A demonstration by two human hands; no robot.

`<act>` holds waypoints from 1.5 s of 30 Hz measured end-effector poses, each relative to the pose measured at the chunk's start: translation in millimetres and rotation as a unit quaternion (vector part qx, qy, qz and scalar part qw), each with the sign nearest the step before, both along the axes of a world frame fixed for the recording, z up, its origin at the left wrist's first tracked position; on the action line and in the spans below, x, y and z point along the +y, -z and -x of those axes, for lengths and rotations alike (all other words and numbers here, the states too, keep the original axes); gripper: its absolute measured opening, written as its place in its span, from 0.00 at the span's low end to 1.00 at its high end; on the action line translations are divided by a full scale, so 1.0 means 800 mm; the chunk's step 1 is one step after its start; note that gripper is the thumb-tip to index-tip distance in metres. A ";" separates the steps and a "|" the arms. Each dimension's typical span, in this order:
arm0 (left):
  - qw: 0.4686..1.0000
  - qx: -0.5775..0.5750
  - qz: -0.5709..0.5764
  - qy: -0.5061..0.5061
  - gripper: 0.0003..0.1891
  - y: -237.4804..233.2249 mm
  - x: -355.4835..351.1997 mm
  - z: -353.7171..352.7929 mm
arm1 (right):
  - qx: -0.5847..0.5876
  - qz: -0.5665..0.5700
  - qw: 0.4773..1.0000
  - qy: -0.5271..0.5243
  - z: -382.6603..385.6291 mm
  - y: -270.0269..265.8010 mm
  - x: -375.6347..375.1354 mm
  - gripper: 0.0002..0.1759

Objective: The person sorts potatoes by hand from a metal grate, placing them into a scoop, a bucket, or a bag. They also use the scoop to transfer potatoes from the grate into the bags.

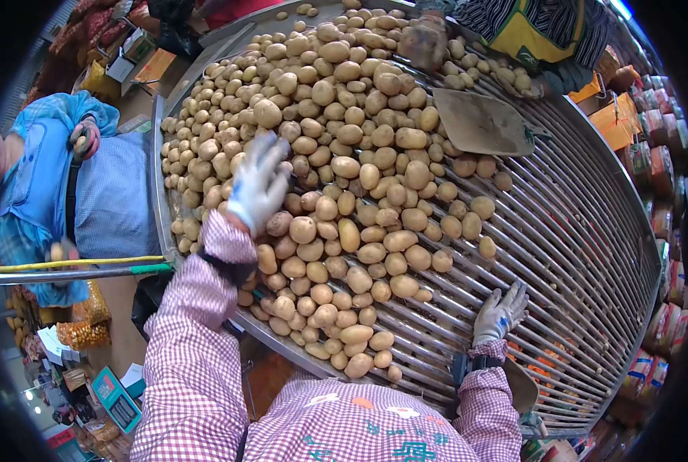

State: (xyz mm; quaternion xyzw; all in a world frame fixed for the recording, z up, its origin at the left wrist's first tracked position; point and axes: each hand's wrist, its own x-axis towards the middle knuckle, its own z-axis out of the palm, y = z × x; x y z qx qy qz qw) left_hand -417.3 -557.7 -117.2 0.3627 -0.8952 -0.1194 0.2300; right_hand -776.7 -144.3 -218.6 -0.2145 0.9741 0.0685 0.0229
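My left hand (258, 185), in a white glove with blue marks, is over the left part of a big heap of potatoes (344, 138), its fingers apart and slightly blurred. Nothing shows in its grasp. On the bare metal bars (544, 231) at the lower right, my right hand (500, 313) lies in a grey-white glove with its fingers spread. It holds nothing that I can see. The nearest potatoes to it are at its left. A metal scoop (482, 122) rests at the upper right of the heap.
A co-worker in blue (36, 165) stands at the left, with gloved hands holding potatoes. Across the table, another person in a yellow apron (535, 35) reaches into the heap. A yellow cord (75, 264) runs to the table's left edge. Stacked packs (662, 169) stand at the right.
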 end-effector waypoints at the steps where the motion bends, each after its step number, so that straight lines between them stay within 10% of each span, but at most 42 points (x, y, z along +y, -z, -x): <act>1: 0.998 0.035 -0.033 -0.033 0.26 0.005 -0.030 0.002 | 0.000 -0.002 1.000 0.000 -0.001 -0.001 0.000 0.35; 9: 0.975 -0.121 -0.037 -0.181 0.33 0.054 -0.167 0.049 | 0.000 0.005 1.000 -0.002 -0.004 -0.010 -0.004 0.35; 11: 0.900 0.182 -0.362 -0.158 0.27 0.065 -0.193 0.045 | 0.022 0.023 0.999 -0.022 -0.003 -0.002 0.002 0.35; 13: 0.864 0.327 -0.359 -0.138 0.12 0.036 -0.182 0.066 | 0.032 0.031 0.999 -0.031 -0.002 0.002 0.005 0.35; 16: 0.901 0.224 -0.366 -0.066 0.11 0.028 -0.206 0.100 | 0.025 0.024 0.999 -0.024 -0.002 -0.001 0.003 0.35; 19: 0.988 -0.120 -0.055 -0.085 0.28 0.025 -0.191 0.150 | 0.025 0.019 0.999 -0.023 -0.003 -0.003 0.001 0.35; 21: 0.925 -0.337 -0.129 -0.119 0.35 -0.018 -0.168 0.192 | 0.020 0.008 1.000 -0.018 -0.002 -0.005 0.000 0.36; 26: 0.909 -0.378 -0.162 -0.070 0.36 -0.017 -0.193 0.199 | 0.012 0.008 1.000 -0.015 -0.005 -0.009 -0.004 0.36; 29: 0.924 -0.164 -0.335 -0.084 0.37 -0.020 -0.186 0.169 | 0.012 0.007 1.000 -0.013 -0.004 -0.009 -0.003 0.37; 33: 0.764 0.339 -0.548 0.037 0.31 -0.019 -0.108 0.112 | 0.017 0.008 1.000 -0.019 -0.004 -0.007 -0.002 0.37; 35: 0.402 0.511 -0.747 0.140 0.31 0.015 -0.080 0.073 | 0.005 0.005 1.000 -0.021 -0.005 -0.009 -0.005 0.36; 38: 0.250 0.607 -0.732 0.180 0.36 -0.018 0.015 0.073 | 0.014 0.021 1.000 -0.014 -0.003 -0.004 -0.001 0.36; 45: 0.175 0.644 -0.726 0.167 0.35 -0.020 0.125 0.035 | 0.005 -0.003 1.000 -0.014 0.003 -0.004 -0.001 0.36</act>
